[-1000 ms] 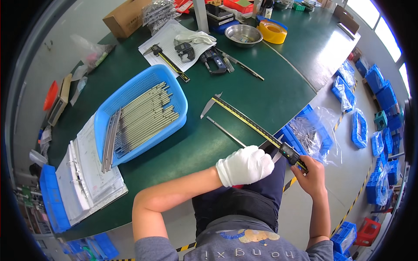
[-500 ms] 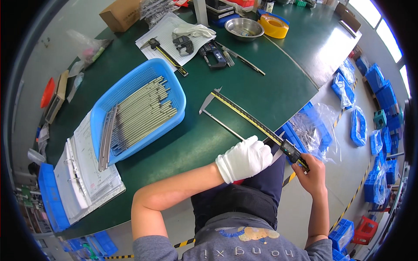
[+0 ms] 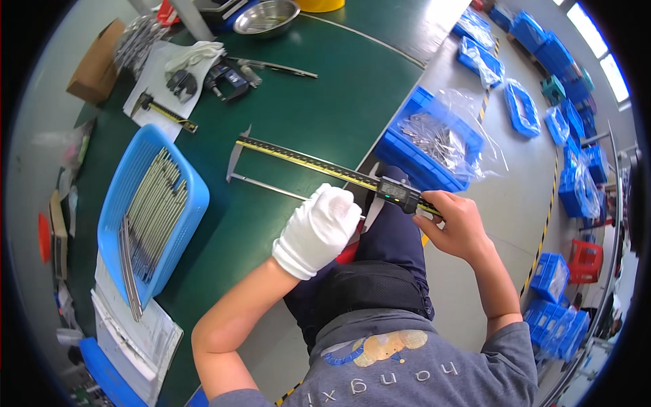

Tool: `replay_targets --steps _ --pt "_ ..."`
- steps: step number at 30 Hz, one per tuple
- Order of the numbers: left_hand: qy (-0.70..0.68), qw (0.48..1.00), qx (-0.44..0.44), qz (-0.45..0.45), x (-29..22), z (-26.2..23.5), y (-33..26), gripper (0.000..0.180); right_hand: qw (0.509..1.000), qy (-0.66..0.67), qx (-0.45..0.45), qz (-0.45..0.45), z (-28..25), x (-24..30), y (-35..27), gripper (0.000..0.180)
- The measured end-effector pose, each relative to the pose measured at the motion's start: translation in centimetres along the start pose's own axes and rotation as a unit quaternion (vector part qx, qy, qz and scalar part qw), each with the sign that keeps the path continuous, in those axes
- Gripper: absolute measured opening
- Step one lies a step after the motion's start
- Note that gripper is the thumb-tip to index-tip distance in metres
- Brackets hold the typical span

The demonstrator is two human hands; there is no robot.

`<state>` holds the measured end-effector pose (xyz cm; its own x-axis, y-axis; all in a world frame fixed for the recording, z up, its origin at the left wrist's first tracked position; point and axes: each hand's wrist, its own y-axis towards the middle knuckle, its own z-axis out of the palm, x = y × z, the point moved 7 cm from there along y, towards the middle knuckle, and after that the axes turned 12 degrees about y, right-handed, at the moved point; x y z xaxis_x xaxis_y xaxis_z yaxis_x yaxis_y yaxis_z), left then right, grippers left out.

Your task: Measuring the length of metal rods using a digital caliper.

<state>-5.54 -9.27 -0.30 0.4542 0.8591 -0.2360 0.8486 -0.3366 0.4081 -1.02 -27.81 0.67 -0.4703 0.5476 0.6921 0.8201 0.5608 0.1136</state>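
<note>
My left hand [image 3: 319, 227], in a white glove, is closed around a thin metal rod [image 3: 268, 186]. The rod's far end meets the fixed jaw of a long digital caliper [image 3: 305, 160]; its near end pokes out of the glove beside the sliding jaw, and whether it touches there I cannot tell. Bare, my right hand [image 3: 451, 224] grips the caliper's beam end just beside the display, thumb below and fingers above. Left of the hands, a light blue basket [image 3: 196, 193] holds many similar rods [image 3: 159, 210], with a few darker ones leaning along its near side.
Another caliper [image 3: 166, 114], a micrometer [image 3: 227, 80] and a white glove [image 3: 200, 53] lie at the far left of the green table [image 3: 339, 102]. A steel bowl [image 3: 266, 17] stands behind. Right of the table edge is a blue crate [image 3: 413, 166] with bagged rods; an open binder [image 3: 146, 339] lies near left.
The view has swung, so the table items and basket appear further left and the crate is more in sight. Both hands keep their holds, and the caliper lies flatter across the picture.
</note>
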Motion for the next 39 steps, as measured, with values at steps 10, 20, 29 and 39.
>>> replay_targets --steps 10,20,29,39 --pt "0.035 0.998 0.024 0.035 -0.6 -0.1 -0.1 0.009 1.000 -0.020 -0.010 0.002 0.1 -0.6 -0.1 0.031" --pt "0.045 0.996 -0.009 0.079 -1.4 -1.8 0.6 0.034 0.999 -0.028 -0.021 0.016 0.6 -1.1 -0.1 0.038" --pt "0.085 0.994 -0.036 0.062 -0.9 -2.0 0.5 0.035 0.999 -0.048 -0.010 0.020 0.6 -0.7 -0.1 0.041" --pt "0.087 0.994 -0.036 0.056 -0.9 -1.5 0.9 0.030 0.998 -0.037 0.021 0.049 0.1 -0.7 -0.3 0.045"
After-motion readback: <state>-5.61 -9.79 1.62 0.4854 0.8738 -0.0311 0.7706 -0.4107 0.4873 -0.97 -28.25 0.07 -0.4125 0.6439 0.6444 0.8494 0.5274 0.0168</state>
